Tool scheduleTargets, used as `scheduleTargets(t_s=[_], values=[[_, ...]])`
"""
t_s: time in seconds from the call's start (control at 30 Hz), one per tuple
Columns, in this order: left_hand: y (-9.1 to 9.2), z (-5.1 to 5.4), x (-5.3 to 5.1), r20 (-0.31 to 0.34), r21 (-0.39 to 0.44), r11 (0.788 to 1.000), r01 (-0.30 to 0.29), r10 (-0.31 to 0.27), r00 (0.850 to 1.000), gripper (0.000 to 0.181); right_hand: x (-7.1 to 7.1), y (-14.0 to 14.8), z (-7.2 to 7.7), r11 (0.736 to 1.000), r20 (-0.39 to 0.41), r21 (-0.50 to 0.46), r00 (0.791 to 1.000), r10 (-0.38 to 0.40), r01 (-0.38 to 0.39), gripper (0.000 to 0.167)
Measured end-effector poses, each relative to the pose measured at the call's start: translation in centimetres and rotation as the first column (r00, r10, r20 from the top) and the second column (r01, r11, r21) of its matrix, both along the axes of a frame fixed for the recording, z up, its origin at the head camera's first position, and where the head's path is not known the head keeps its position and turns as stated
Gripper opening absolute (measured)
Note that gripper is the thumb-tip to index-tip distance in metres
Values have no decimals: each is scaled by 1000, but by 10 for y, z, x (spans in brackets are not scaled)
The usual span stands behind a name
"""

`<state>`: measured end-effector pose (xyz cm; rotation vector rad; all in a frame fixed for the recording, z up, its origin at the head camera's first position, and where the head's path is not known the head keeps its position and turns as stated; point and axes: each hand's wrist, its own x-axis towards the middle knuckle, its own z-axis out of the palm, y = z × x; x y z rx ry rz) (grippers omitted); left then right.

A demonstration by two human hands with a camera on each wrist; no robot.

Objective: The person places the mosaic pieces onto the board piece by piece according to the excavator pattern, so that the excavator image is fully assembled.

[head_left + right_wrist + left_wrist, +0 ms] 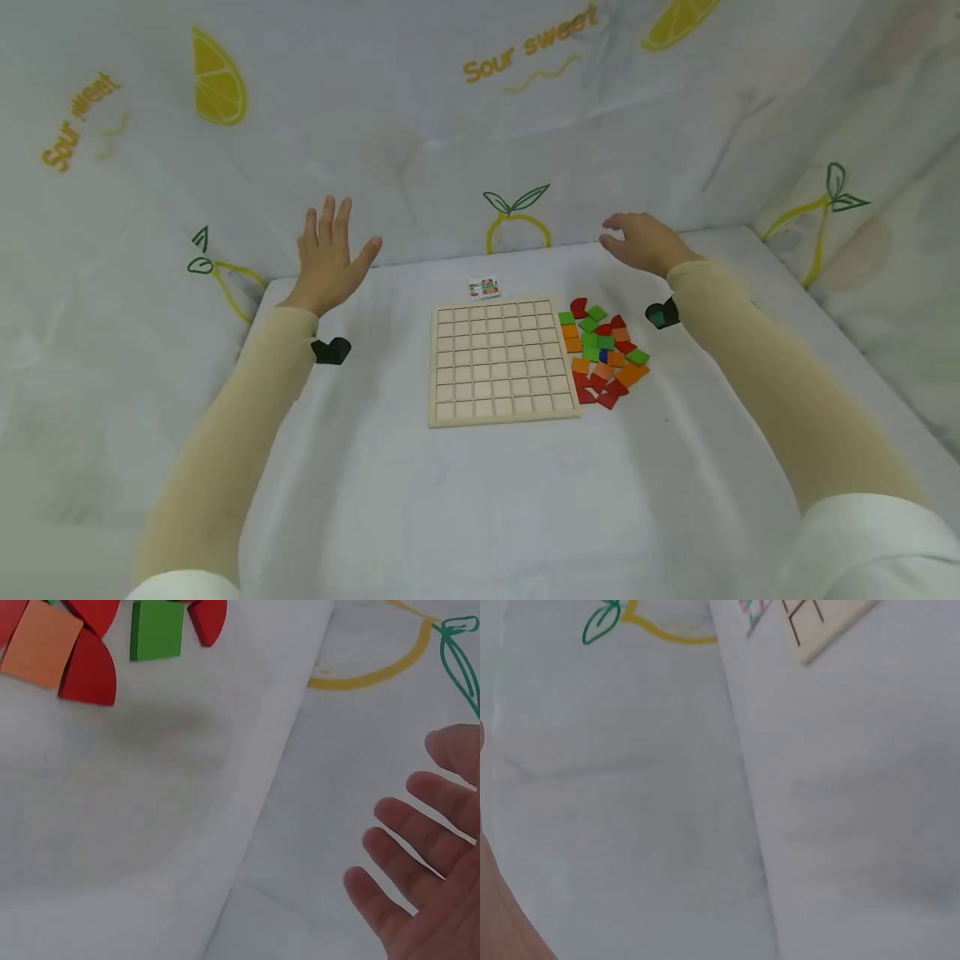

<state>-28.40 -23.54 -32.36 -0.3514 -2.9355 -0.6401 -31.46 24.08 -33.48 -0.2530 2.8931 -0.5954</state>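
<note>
My left hand (327,265) is raised above the table's far left, fingers straight and spread, holding nothing; only a sliver of it (502,915) enters the left wrist view. On the opposite side my right hand (643,242) hovers with relaxed, slightly bent fingers and nothing in its grasp. Its palm and separated fingers (409,862) show in the right wrist view. Between the two hands lies a pale wooden grid board (504,419) with vacant square cells. Against its right edge spreads a loose pile of green, orange, red and blue pieces, including a green square (159,630) and a red quarter-round piece (90,671).
A small printed card (483,287) lies behind the board. White cloth covers the table (480,500). A cloth backdrop (420,158) with lemon drawings rises behind and beside it. Black wrist cameras (332,351) are worn on both arms.
</note>
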Motion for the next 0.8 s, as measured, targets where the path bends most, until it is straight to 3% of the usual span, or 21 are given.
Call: scheduleTargets(t_s=[0.17,0.3,0.37,0.5,0.57,0.7,0.8], values=[[3,-16,19,70,136,987,88,-99,993,85,7,-2,-17,995,78,-89,996,44,-37,49],[5,-29,36,155,227,965,128,-166,974,83,10,-2,-29,996,121,-85,991,50,-40,44],[3,-38,50,234,250,960,125,-185,954,80,10,-5,-35,996,150,-76,987,61,-50,43],[4,-61,77,402,259,959,117,-217,890,78,7,-10,-47,994,184,-69,978,97,-86,42],[7,-73,86,444,265,957,120,-231,866,78,5,-11,-51,993,186,-60,976,115,-106,41],[14,-90,97,463,294,947,128,-258,848,74,1,-14,-58,991,201,-24,971,131,-129,40],[20,-98,100,470,267,948,173,-285,835,73,-1,-17,-65,991,231,-2,964,134,-137,40]])
